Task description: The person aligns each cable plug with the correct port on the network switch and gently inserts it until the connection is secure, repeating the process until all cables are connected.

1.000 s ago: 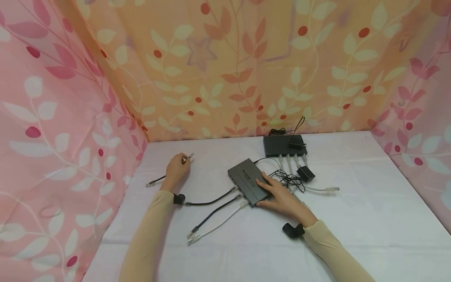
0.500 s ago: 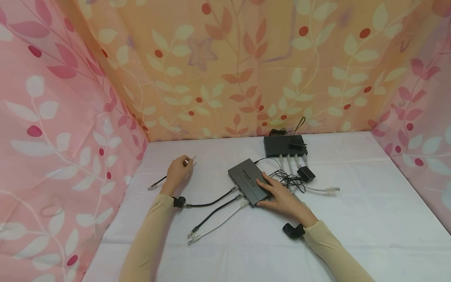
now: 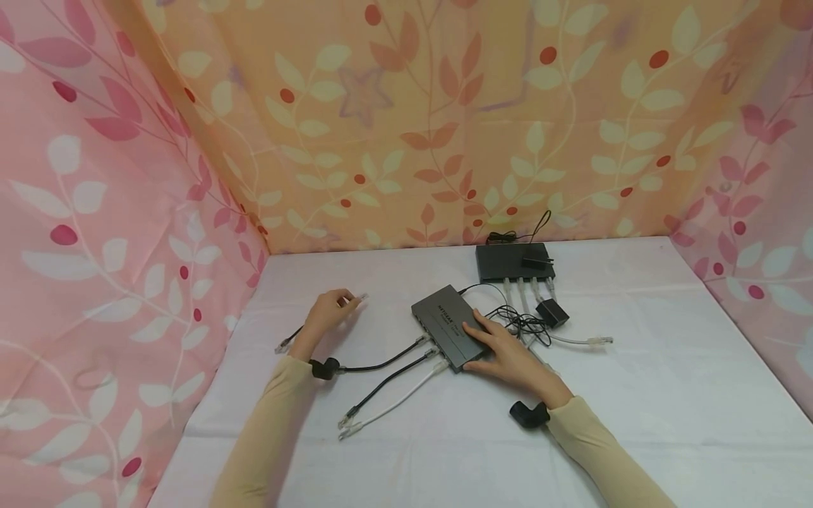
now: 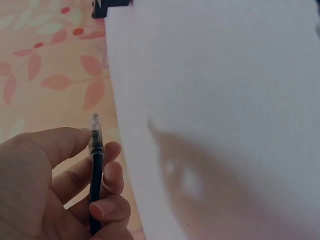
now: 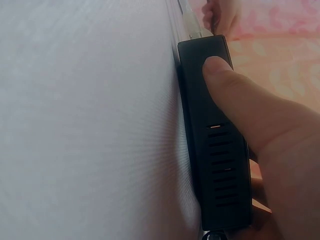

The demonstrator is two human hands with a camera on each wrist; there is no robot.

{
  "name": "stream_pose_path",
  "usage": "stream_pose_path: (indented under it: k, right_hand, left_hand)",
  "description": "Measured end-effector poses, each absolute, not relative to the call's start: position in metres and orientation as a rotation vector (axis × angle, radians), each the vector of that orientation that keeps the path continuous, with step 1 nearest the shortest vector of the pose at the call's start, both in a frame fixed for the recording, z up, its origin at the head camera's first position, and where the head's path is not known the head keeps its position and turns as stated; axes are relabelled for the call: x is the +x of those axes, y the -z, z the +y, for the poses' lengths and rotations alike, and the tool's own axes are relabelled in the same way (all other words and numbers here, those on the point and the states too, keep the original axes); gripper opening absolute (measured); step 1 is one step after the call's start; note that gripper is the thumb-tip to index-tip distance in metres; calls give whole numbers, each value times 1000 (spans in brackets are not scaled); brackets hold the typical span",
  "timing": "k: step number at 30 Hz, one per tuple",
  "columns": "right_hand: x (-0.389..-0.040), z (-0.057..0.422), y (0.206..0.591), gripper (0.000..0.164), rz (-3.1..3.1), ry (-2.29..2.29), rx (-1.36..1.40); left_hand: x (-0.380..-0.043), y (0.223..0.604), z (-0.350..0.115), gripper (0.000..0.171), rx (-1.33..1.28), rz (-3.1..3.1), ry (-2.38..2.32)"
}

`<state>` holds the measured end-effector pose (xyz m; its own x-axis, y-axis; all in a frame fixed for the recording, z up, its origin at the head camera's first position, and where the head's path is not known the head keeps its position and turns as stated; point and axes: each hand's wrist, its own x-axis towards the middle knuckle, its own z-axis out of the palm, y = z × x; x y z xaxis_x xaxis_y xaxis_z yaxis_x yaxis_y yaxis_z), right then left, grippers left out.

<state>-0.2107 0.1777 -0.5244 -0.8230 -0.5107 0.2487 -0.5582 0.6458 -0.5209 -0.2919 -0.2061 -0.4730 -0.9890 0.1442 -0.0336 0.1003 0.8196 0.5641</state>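
Note:
In the head view, my left hand (image 3: 329,312) is raised over the left part of the table and pinches a short black Ethernet cable just behind its clear plug (image 4: 96,135). The plug points away from the fingers, and the cable (image 4: 96,185) runs back through the hand to its other plug (image 3: 281,348). Right of it lies a grey NETGEAR network switch (image 3: 443,323), turned at an angle. My right hand (image 3: 508,356) holds the switch, fingers over the top and thumb on its vented side (image 5: 215,110). Two black cables (image 3: 387,381) and a white one (image 3: 400,401) are plugged into its left-facing edge.
Behind, a second black switch (image 3: 511,262) has several pale cables in its front. A power adapter (image 3: 551,312), a tangled black cord (image 3: 522,323) and a loose white plug (image 3: 600,341) lie near the right hand. Floral cloth (image 3: 406,141) hangs around the white table.
My left hand has moved rightward and slightly nearer, carrying the black Ethernet cable toward the switch. The right hand and the switch stay where they were.

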Motion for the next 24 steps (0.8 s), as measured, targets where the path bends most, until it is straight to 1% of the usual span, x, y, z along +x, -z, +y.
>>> stream_pose_path:
  k: [5,20,24]
  right_hand:
    - [-211,178,525,81,-2774,-914,901]
    - [-212,178,526,80,-2782,-941,902]
    - [-212,178,525,80,-2786,-936,904]
  left_hand:
    - [-284,472,-196,30,198,2872,-942]
    - [-270,486,-171,30,230,2809,-1068]
    - [-268,490,-164,26,267,2784,-1065]
